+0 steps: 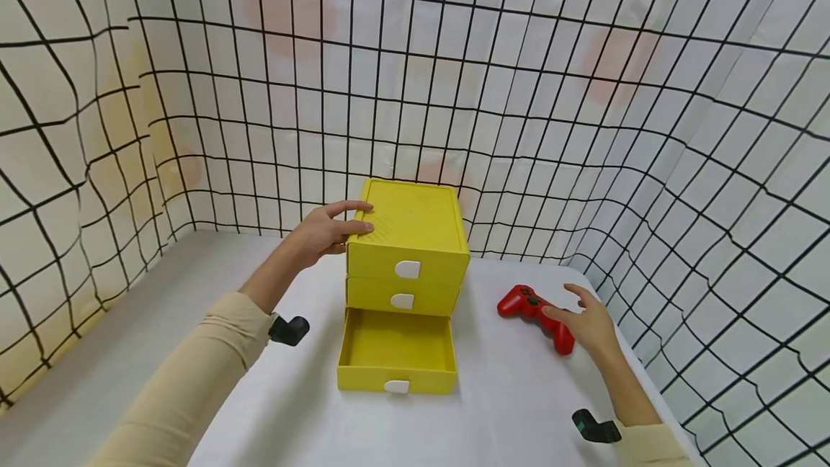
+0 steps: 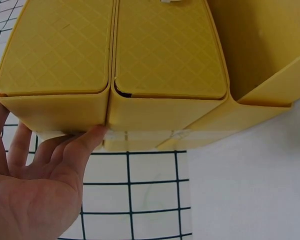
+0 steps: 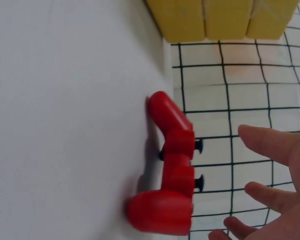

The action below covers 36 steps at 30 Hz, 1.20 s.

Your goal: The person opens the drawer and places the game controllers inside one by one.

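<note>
A yellow three-drawer box (image 1: pixel 407 251) stands mid-table; its bottom drawer (image 1: pixel 395 352) is pulled out and shows nothing inside. My left hand (image 1: pixel 327 231) rests with straight fingers on the box's top left edge; in the left wrist view the left hand (image 2: pixel 37 180) touches the yellow box (image 2: pixel 160 65) at its side. A red game controller (image 1: pixel 537 307) lies on the table to the right of the box. My right hand (image 1: pixel 586 319) hovers open just beside it, fingers spread; in the right wrist view the right hand's fingers (image 3: pixel 270 145) are apart from the red controller (image 3: pixel 170 170).
The white table (image 1: pixel 519 409) is enclosed by white cloth walls with a black grid (image 1: pixel 583 92) at the back and both sides. Wrist camera mounts (image 1: pixel 288 328) sit on both forearms.
</note>
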Available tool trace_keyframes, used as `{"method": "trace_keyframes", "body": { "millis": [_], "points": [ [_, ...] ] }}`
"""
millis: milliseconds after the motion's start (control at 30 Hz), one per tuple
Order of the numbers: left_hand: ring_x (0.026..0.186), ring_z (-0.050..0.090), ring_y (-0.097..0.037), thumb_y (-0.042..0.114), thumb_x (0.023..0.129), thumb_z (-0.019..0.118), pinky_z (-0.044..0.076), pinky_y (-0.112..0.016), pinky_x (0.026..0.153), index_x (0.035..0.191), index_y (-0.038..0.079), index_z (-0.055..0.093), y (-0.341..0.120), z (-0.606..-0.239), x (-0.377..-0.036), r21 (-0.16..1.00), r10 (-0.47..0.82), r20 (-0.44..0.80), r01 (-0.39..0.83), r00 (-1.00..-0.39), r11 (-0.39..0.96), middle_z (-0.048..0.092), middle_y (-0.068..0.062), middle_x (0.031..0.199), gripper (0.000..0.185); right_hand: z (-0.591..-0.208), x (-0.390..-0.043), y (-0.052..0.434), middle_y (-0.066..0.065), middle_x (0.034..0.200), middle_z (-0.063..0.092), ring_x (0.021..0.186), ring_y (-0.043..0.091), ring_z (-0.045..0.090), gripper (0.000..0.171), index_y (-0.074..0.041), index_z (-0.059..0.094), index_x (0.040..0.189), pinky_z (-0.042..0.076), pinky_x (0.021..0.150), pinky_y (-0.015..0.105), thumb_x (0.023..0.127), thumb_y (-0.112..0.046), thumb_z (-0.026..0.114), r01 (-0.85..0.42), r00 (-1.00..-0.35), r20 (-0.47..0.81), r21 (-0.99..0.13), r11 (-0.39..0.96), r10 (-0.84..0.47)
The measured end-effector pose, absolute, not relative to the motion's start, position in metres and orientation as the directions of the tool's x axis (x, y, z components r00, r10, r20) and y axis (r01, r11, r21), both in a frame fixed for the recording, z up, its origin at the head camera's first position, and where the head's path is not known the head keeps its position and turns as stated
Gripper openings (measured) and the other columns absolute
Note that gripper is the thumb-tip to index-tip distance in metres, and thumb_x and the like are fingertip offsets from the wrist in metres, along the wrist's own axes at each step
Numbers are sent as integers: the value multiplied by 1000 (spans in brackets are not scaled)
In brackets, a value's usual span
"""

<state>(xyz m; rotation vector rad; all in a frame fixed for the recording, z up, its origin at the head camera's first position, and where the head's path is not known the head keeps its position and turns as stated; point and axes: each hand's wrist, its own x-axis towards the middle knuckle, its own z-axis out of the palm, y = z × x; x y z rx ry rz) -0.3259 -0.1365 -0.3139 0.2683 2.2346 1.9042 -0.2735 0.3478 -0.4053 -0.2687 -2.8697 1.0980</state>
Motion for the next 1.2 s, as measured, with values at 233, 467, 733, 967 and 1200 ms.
{"method": "trace_keyframes", "body": {
  "millis": [233,467,733,967,1200],
  "points": [
    [75,58,-11,28,94,75,47,-19,65,142,23,58,-137,-315,-325,990,263,-34,3,-964,140,63,-2,102,51,-422,-279,356,37,156,27,142,52,28,83,-6,27,159,37,108,66,95,-38,69,172,-973,-7,-689,704,230],
    [74,58,-12,27,94,75,47,-19,65,141,24,59,-136,-316,-325,990,256,-42,-5,-966,143,62,-2,102,50,-438,-282,360,38,156,28,142,53,28,84,-7,28,159,36,109,66,93,-38,70,206,-966,-28,-686,698,258],
    [67,46,-12,30,92,77,44,-20,64,140,25,59,-138,-314,-326,987,239,-44,-5,-970,161,51,2,82,51,-445,-286,357,34,152,38,134,50,38,82,-8,35,156,38,106,61,91,-42,72,204,-968,-32,-685,700,251],
    [67,45,-12,29,93,76,43,-21,63,141,25,59,-137,-312,-324,987,244,-37,3,-969,161,51,2,82,51,-451,-288,355,33,150,41,135,59,26,74,-4,42,150,34,104,65,92,-39,72,202,-962,2,-667,717,272],
    [73,53,-12,30,93,76,46,-21,66,141,26,59,-136,-313,-324,986,240,-38,2,-970,166,57,-1,93,51,-458,-288,354,34,143,47,128,49,40,71,-2,49,145,42,100,59,89,-36,76,207,-949,38,-672,711,312]
  ]
}}
